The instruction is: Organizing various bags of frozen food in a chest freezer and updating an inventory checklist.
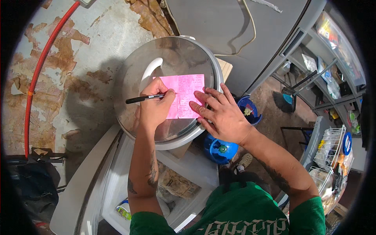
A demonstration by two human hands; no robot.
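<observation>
My left hand (156, 105) is closed around a black pen (135, 100), its tip near the middle fold of a pink folded paper (190, 81). Rows of handwriting cover the paper's right half; the left half is partly hidden by my hand. With fingers spread, my right hand (225, 113) rests on the right edge of the paper. Beneath the paper is a round see-through lid (178, 55) with a pale rim and a white curved handle (152, 68).
Below the lid stands an open white chest (192, 158) with packages inside. A blue gas cylinder (221, 150) and blue bucket (250, 105) sit to the right, near a grey fridge (203, 23), broom (284, 101) and wire rack (329, 149). A red hose (41, 58) runs along the peeling wall.
</observation>
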